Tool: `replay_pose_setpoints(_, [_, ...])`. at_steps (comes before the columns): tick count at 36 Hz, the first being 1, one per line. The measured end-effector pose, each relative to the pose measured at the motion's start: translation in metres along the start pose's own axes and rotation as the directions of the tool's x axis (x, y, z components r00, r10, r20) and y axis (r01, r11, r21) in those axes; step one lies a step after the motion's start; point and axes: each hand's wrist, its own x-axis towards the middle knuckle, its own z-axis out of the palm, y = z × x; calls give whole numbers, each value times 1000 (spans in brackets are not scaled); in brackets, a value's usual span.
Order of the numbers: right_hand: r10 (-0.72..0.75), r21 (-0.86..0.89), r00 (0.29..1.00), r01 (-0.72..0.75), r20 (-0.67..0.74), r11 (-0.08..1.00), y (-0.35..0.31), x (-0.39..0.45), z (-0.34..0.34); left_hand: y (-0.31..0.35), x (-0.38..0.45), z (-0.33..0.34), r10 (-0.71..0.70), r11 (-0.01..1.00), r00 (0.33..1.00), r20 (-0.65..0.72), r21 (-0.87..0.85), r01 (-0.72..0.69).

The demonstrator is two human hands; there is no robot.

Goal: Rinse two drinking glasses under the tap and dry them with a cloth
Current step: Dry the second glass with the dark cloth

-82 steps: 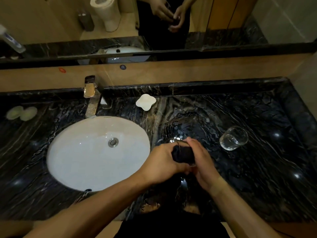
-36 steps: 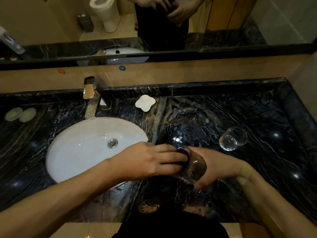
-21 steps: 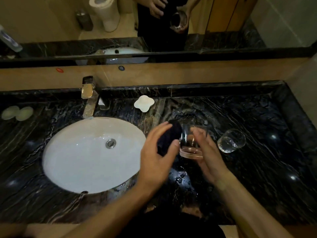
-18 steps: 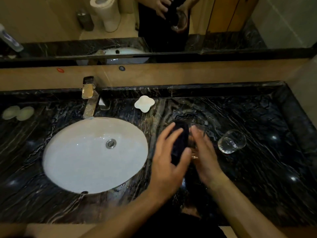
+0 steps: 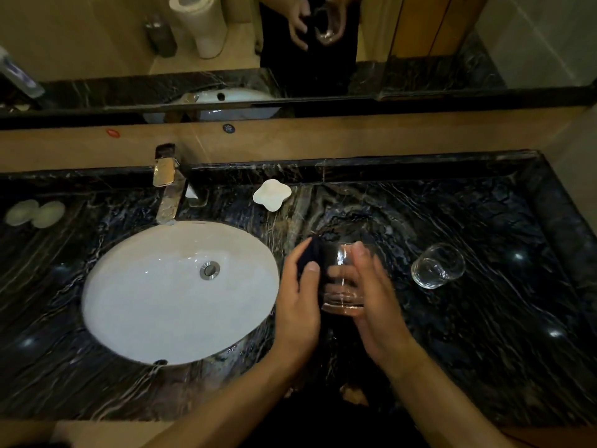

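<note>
A clear drinking glass (image 5: pixel 342 279) is held upright above the black marble counter, just right of the sink. My right hand (image 5: pixel 376 305) wraps its right side and base. My left hand (image 5: pixel 298 305) presses a dark cloth (image 5: pixel 315 257) against the glass's left side. A second clear glass (image 5: pixel 437 266) stands on the counter to the right, apart from both hands. The metal tap (image 5: pixel 168 189) behind the white oval sink (image 5: pixel 174 324) shows no water running.
A white flower-shaped soap dish (image 5: pixel 272 194) sits behind the hands. Two pale round pads (image 5: pixel 34 213) lie at the far left. The counter's raised back ledge (image 5: pixel 387 166) and right-hand edge (image 5: pixel 562 227) bound the marble top; a mirror runs above.
The glass went from tilted with the cloth pushed inside it to upright, and the cloth now rubs its outer left side. The second glass has stayed put.
</note>
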Motion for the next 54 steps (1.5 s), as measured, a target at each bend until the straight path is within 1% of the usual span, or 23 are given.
replay_pose_setpoints(2, [9, -50, 997, -6, 77, 999, -3, -2, -3, 6, 1, -2, -68, 994, 998, -5, -91, 67])
replay_pose_setpoints(4, [-14, -103, 995, 24, 98, 994, -5, -3, -3, 9, -1, -3, -72, 992, 997, -14, -100, 70])
replay_pose_setpoints(6, [-35, -107, 996, 44, 82, 993, -6, -3, -1, 6, -6, -3, -8, 1000, 999, -44, -27, 7])
replay_pose_setpoints(8, [-57, -120, 998, 58, 12, 991, -5, 0, 2, 2, -9, -3, 98, 992, 992, -82, 85, -91])
replay_pose_setpoints(10, [-43, -124, 998, 36, -51, 992, -4, 3, 4, 0, -11, -4, 204, 965, 975, -89, 184, -185])
replay_pose_setpoints(13, [12, -104, 997, -20, -73, 994, -3, 4, 7, 1, -12, -3, 274, 928, 961, -26, 269, -257])
replay_pose_setpoints(15, [-18, -120, 999, 13, -43, 993, -2, 1, 9, 1, -13, -4, 291, 914, 957, 0, 295, -278])
replay_pose_setpoints(17, [-65, -106, 997, 60, -46, 993, -2, 1, 10, 2, -16, -4, 312, 902, 950, 33, 305, -307])
replay_pose_setpoints(19, [-86, -67, 993, 81, -76, 994, -2, 3, 10, 3, -21, -3, 331, 888, 941, 71, 314, -336])
replay_pose_setpoints(22, [-70, -16, 986, 68, -149, 998, 0, 8, 11, 2, -29, -1, 353, 870, 929, 113, 326, -370])
replay_pose_setpoints(24, [-53, 36, 985, 59, -167, 998, 2, 9, 11, 2, -33, 1, 339, 880, 932, 128, 307, -362])
replay_pose_setpoints(27, [-20, 100, 989, 35, -146, 994, 0, 6, 9, 1, -30, 0, 256, 935, 962, 99, 228, -272])
replay_pose_setpoints(29, [-7, 86, 996, 15, -93, 996, -1, 5, 7, 0, -25, -1, 233, 949, 970, 74, 203, -243])
replay_pose_setpoints(32, [42, 65, 999, -41, -8, 997, -1, 6, 2, 2, -17, -3, 238, 956, 970, 45, 167, -243])
replay_pose_setpoints(34, [70, 43, 997, -71, 17, 997, -1, 5, 2, 4, -12, -2, 230, 963, 973, 22, 139, -231])
replay_pose_setpoints(37, [93, 5, 994, -93, 55, 996, 1, 6, -2, 8, -2, -3, 152, 983, 988, -17, 101, -150])
replay_pose_setpoints(39, [83, -13, 994, -82, 74, 997, -1, 5, -3, 9, 4, -3, 128, 986, 991, -23, 109, -125])
replay_pose_setpoints(41, [50, -41, 998, -48, 48, 998, -1, 7, -2, 10, 6, -5, 170, 972, 985, -9, 166, -166])
replay_pose_setpoints(43, [36, -80, 999, -34, 18, 996, 0, 10, -4, 9, 6, -7, 224, 944, 974, 34, 240, -226])
replay_pose_setpoints(46, [62, -116, 997, -57, 39, 992, -3, 9, -2, 6, 3, -9, 249, 914, 964, 98, 305, -267])
replay_pose_setpoints(48, [43, -115, 999, -38, 34, 993, -3, 5, 2, 6, 1, -9, 278, 889, 953, 123, 342, -304])
replay_pose_setpoints(51, [-26, -36, 999, 25, -46, 999, 2, 6, 5, 9, -6, -6, 315, 876, 933, 173, 326, -356])
replay_pose_setpoints(54, [-32, 56, 996, 36, -82, 998, 2, 9, 5, 9, -10, -6, 313, 880, 933, 175, 316, -355])
